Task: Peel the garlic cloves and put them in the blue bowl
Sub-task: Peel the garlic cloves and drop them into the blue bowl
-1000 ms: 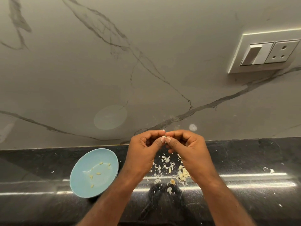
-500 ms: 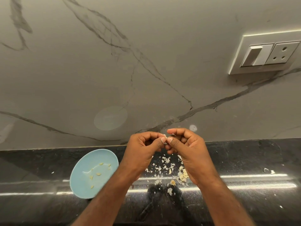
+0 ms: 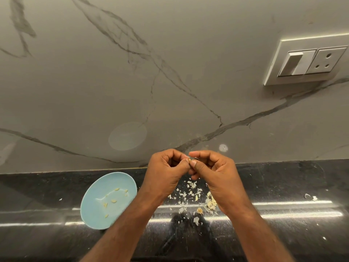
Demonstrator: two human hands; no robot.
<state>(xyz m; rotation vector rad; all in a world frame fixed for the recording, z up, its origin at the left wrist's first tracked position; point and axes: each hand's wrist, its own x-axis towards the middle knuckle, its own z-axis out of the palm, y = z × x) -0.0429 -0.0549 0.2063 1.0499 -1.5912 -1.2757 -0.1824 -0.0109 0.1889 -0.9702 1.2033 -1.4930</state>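
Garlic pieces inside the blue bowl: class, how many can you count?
6 in the blue bowl: two near the far rim, two mid-bowl, one near the front; small pieces may escape notice.

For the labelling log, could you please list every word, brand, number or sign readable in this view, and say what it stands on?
None: no readable text anywhere in the head view.
Switch and socket plate: plain, no lettering or marks visible.
Blue bowl: plain, no print.
Marble backsplash: grey veins only.
Black countertop: only garlic skins and light reflections.
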